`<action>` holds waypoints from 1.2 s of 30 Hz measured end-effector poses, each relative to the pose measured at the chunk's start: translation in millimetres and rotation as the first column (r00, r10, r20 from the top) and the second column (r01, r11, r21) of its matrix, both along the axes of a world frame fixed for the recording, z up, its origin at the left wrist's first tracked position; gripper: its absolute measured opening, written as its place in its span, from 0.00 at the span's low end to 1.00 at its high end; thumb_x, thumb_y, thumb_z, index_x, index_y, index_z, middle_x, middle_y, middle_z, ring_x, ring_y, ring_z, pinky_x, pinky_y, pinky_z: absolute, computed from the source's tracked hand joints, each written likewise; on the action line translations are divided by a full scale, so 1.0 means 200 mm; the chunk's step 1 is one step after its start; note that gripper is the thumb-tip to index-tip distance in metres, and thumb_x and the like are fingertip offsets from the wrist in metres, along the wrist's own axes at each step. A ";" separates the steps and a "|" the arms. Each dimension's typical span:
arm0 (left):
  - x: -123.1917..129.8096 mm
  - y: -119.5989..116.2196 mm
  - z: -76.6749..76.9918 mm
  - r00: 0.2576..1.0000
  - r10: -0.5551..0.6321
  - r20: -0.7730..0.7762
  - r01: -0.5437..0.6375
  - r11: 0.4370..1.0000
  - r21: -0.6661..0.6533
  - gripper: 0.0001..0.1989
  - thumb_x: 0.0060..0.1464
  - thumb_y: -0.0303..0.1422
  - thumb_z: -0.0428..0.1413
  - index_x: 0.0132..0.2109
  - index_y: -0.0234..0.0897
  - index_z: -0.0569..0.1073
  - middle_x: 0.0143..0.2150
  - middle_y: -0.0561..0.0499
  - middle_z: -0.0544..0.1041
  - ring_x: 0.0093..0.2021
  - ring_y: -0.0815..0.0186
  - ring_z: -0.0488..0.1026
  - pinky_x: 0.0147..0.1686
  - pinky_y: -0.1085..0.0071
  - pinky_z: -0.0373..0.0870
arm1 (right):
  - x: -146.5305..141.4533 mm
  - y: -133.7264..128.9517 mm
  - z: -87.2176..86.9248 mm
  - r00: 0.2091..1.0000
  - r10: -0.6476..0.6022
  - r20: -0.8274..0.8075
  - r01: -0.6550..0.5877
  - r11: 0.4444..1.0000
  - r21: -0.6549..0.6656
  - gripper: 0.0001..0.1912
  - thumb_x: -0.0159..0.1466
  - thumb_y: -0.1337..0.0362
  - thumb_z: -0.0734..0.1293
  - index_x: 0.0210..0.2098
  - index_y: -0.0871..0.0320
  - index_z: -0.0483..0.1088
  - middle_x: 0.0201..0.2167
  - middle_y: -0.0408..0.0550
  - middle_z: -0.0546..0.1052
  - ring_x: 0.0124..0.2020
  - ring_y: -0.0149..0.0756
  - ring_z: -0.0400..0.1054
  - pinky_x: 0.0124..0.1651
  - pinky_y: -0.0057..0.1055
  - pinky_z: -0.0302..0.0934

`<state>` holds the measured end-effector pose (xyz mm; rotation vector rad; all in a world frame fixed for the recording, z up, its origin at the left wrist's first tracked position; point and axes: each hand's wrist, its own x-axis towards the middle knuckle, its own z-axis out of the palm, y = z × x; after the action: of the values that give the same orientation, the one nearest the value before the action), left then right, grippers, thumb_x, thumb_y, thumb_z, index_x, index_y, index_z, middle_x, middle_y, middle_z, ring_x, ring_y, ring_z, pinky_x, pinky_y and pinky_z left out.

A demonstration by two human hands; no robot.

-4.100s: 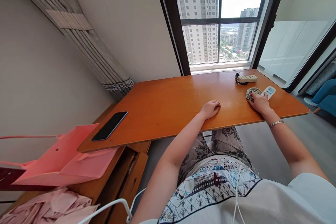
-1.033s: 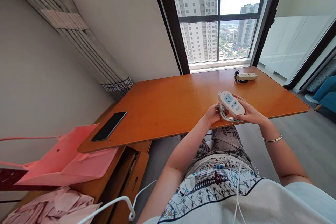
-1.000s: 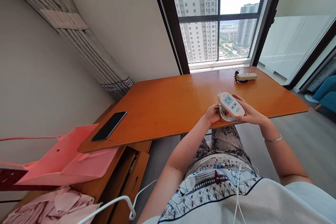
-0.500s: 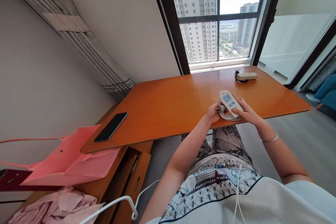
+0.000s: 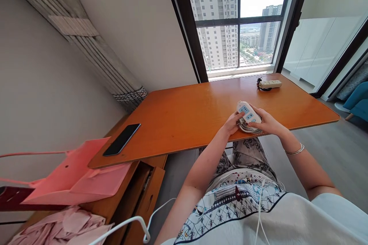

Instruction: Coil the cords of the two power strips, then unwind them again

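L hand (image 5: 232, 122) & R hand (image 5: 266, 123) pinching white pwr strip (image 5: 246, 110) w/ coiled cord (image 5: 248, 129), at near edge of tbl (image 5: 178, 111), wide tabletop stretch btwn it & phone (image 5: 122, 139), beige strip (image 5: 270, 84) nr far R corner

Right of centre in the frame, your left hand (image 5: 232, 123) and right hand (image 5: 268, 123) grip a white power strip (image 5: 249, 113) above its coiled cord (image 5: 249, 128).

White power strip (image 5: 248, 111) — blue sockets (image 5: 250, 116) facing up | slanted | cord (image 5: 245, 126) coiled beneath | between both hands (image 5: 232, 123) (image 5: 267, 121)
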<state>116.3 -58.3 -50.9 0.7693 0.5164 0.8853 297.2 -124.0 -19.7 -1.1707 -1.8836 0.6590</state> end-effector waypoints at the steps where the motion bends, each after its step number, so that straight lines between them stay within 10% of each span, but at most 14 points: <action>1: 0.00 0.00 0.00 1.000 0.007 -0.013 -0.007 1.000 0.011 0.15 0.45 0.31 0.70 0.39 0.33 0.75 0.34 0.49 0.82 0.34 0.63 0.79 0.46 0.64 0.73 | 0.01 0.00 0.00 1.000 0.013 -0.017 -0.013 1.000 -0.019 0.49 0.56 0.47 0.75 0.72 0.48 0.57 0.67 0.49 0.68 0.66 0.55 0.62 0.69 0.50 0.57; 6: -0.03 0.01 0.03 0.997 -0.035 -0.062 0.039 0.998 0.053 0.18 0.41 0.30 0.72 0.39 0.32 0.76 0.34 0.48 0.82 0.32 0.63 0.78 0.44 0.64 0.73 | 0.07 0.03 0.00 0.958 -0.037 -0.284 -0.051 0.954 -0.294 0.37 0.64 0.38 0.65 0.65 0.50 0.68 0.61 0.49 0.74 0.61 0.48 0.69 0.63 0.44 0.65; 12: -0.02 0.01 0.05 1.000 -0.009 -0.013 0.009 1.000 0.024 0.21 0.42 0.28 0.71 0.44 0.36 0.74 0.35 0.52 0.81 0.35 0.65 0.78 0.45 0.66 0.73 | 0.03 0.07 0.01 0.849 -0.019 -0.527 -0.262 0.852 -0.453 0.33 0.51 0.43 0.78 0.48 0.59 0.79 0.41 0.52 0.83 0.37 0.40 0.77 0.38 0.31 0.72; 25: 0.03 0.00 0.06 0.999 0.054 0.001 -0.054 0.999 -0.007 0.18 0.47 0.31 0.69 0.44 0.39 0.72 0.35 0.54 0.81 0.33 0.68 0.78 0.38 0.71 0.74 | -0.14 0.09 -0.18 0.496 -0.388 -0.777 0.197 0.921 -0.335 0.29 0.47 0.47 0.78 0.44 0.56 0.75 0.42 0.50 0.83 0.38 0.44 0.77 0.40 0.39 0.74; 31: 0.05 0.03 0.02 0.993 0.095 -0.075 -0.093 0.995 0.032 0.13 0.47 0.34 0.69 0.37 0.34 0.75 0.32 0.51 0.82 0.31 0.68 0.78 0.37 0.73 0.73 | -0.14 0.13 -0.23 0.563 -0.418 -0.713 0.309 0.907 -0.287 0.29 0.55 0.41 0.70 0.45 0.56 0.74 0.41 0.51 0.82 0.39 0.44 0.77 0.38 0.38 0.72; 36: 0.03 0.05 0.00 0.990 0.086 -0.107 -0.080 0.995 0.059 0.16 0.42 0.35 0.72 0.35 0.31 0.77 0.31 0.48 0.82 0.30 0.66 0.78 0.37 0.70 0.73 | 0.01 0.15 -0.14 0.860 -0.281 -0.425 0.189 0.951 -0.247 0.32 0.55 0.43 0.71 0.51 0.57 0.74 0.44 0.51 0.81 0.43 0.43 0.75 0.46 0.38 0.71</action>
<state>122.1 -48.4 -51.3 0.8548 0.6270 0.9413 299.2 -94.4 -46.7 -1.2191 -1.2763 0.9080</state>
